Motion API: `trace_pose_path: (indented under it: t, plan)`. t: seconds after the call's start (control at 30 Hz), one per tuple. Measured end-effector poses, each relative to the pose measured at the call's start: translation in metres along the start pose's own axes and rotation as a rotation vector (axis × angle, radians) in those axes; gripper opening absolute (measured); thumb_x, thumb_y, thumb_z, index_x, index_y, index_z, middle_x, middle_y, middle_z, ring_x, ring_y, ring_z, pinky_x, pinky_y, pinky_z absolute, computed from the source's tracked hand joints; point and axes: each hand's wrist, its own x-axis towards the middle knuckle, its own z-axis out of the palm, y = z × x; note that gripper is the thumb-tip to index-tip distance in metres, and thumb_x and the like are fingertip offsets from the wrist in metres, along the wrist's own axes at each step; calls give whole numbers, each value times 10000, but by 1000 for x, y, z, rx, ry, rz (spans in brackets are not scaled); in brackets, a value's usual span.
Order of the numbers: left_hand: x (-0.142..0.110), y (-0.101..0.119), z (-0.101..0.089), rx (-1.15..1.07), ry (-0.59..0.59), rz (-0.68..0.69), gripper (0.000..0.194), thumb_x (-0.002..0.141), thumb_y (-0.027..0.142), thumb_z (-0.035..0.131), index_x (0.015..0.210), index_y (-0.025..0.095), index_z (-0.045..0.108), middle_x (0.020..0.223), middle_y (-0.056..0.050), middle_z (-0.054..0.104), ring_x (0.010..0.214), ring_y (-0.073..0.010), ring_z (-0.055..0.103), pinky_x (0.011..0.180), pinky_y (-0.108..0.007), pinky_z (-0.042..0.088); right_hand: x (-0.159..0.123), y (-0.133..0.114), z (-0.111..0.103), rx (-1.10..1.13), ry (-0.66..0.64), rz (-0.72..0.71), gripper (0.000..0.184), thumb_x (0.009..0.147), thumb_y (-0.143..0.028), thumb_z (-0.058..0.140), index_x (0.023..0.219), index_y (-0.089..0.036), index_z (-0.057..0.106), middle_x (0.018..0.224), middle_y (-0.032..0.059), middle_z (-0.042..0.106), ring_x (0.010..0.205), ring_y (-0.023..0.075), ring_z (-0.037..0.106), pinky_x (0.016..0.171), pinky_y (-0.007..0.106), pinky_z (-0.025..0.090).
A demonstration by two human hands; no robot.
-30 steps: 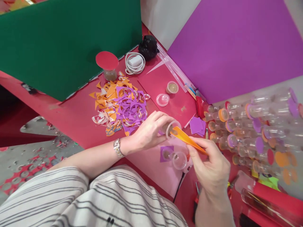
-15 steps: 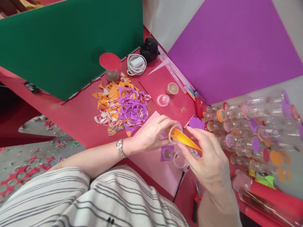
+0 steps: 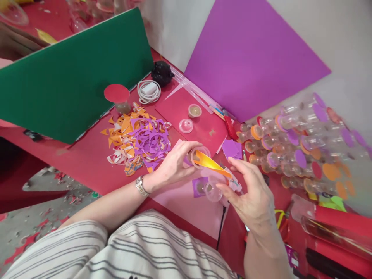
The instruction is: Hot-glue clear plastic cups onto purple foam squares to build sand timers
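Observation:
Near the centre, my left hand (image 3: 174, 162) is closed around a clear plastic cup (image 3: 193, 158), tilted with its open rim toward the right. A curled piece of orange paper (image 3: 214, 166) sits partly inside it and sticks out past the rim. My right hand (image 3: 252, 190) hovers just right of the paper's outer end, thumb and fingers apart, holding nothing visible. Below the hands, another clear cup-like piece (image 3: 214, 192) lies beside a purple square (image 3: 197, 192) on pink paper (image 3: 183, 211).
Orange and purple paper scraps (image 3: 151, 137) are heaped at left. Behind stand a green board (image 3: 78, 77) and a purple sheet (image 3: 250, 58). Joined clear cups with coloured discs (image 3: 293, 139) fill the right side. A small cup (image 3: 195, 111) and a coiled white cable (image 3: 148, 92) lie further back.
My right thumb and fingers have come away from the orange paper's end and spread apart. My left hand still holds the cup. The camera view has shifted, so the scene sits further left.

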Motion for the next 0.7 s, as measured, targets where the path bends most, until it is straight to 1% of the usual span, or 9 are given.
trace_pose_path:
  t: [0.07,0.13,0.27,0.4,0.5,0.63,0.7]
  plan:
    - [3,0,-1,6,23,-11,461,853,318,672,1250,188,478,1139,-99,636,980,-214,632,849,-352,531,-3,2,-1,10,11,17,511,929,-508,605,1344,-215,549,1149,110,675,1030,243,685,896,395,588]
    - [8,2,-4,26,45,-28,479,810,259,682,1231,187,466,1146,-100,634,981,-212,649,850,-350,538,-6,4,-3,16,33,30,451,943,-452,606,1322,-212,562,1131,107,679,1011,232,687,884,382,591]
    - [19,10,-11,125,23,-75,480,787,194,654,1221,194,449,1140,-96,645,1006,-221,667,849,-352,542,-8,10,-3,60,74,56,351,953,-368,603,1271,-221,590,1074,90,694,971,219,694,857,367,598]
    - [32,17,-13,235,-16,-42,475,772,160,670,1193,207,456,1110,-69,646,968,-202,664,811,-322,544,1,12,2,136,88,65,384,955,-415,594,1288,-224,580,1046,76,706,827,186,707,792,342,609]
    - [40,19,-10,286,-34,-39,495,743,122,676,1179,214,460,1085,-54,638,967,-199,656,810,-317,543,15,11,6,161,97,32,384,975,-450,553,1279,-218,588,930,49,729,727,169,703,726,308,603]
    - [46,19,-7,301,-72,-38,498,737,123,670,1180,217,462,1083,-52,616,965,-199,644,800,-318,542,32,10,4,141,111,-50,207,1015,-321,496,1086,-211,656,848,35,751,748,165,722,685,268,575]
    - [48,18,-7,309,-89,-48,483,746,144,669,1179,209,465,1076,-59,611,961,-205,640,792,-328,543,38,10,-1,118,121,-71,171,1008,-262,502,996,-211,665,829,28,753,752,162,718,694,264,564]
